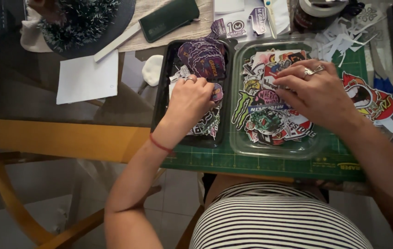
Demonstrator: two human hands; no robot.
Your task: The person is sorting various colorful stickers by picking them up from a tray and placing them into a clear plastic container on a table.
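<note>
Right hand (318,92) on colourful die-cut stickers (265,121)

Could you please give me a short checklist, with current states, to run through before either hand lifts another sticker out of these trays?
1. Left hand inside the black plastic tray, resting on stickers: ok.
2. Right hand over the clear plastic tray, fingertips on the colourful stickers: ok.
3. Whether either hand pinches a single sticker: cannot tell.
4. Both trays sit flat on the green cutting mat: ok.
5. Purple sticker pile contained within the black tray: ok.
</note>
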